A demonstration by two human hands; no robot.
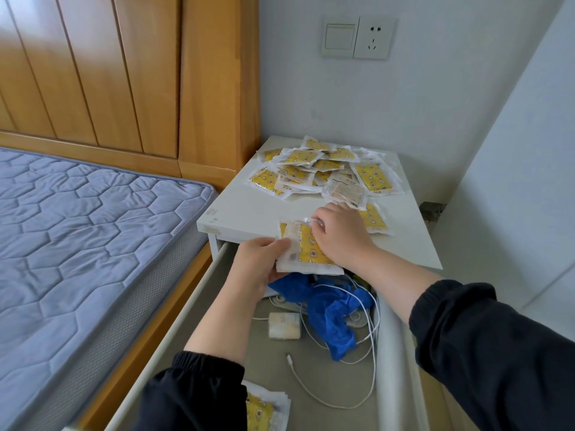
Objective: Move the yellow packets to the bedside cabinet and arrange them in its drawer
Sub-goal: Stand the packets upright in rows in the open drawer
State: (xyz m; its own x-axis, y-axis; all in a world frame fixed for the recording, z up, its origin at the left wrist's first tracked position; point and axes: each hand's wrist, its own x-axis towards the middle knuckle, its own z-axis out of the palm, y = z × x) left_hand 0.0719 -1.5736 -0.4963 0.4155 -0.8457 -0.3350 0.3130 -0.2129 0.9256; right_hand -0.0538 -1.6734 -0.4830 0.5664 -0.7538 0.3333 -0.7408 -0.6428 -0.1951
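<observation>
Holding a small stack of yellow packets [311, 250], the left grip [258, 262] was clamped on the stack's near-left edge, with the thumb on top and the fingers beneath. The right grip [342, 237] was closed on the same stack from the far-right side, its fingertips pinching the upper corner. The stack sat between the two grips, level with the front edge of the bedside cabinet [249, 209] top and over the rear of the open drawer [267, 365].

Beyond the right grip, a loose pile of packets [326, 172] lay overlapping on the cabinet top. The nearest packet lay just beside that grip.

Below both grips, inside the drawer, lay crumpled blue material [333, 309], a white charger block [284, 325] and a tangled white cable [311, 390]. Nearer the person than the left grip, more packets [264, 409] lay at the drawer's front, partly hidden by a dark sleeve [193, 396].

Left of the left grip stood a bed with a blue quilted mattress [77, 228] and a wooden headboard [93, 73]. Above and beyond the grips, a wall switch and socket [357, 37] was fixed to the wall.
</observation>
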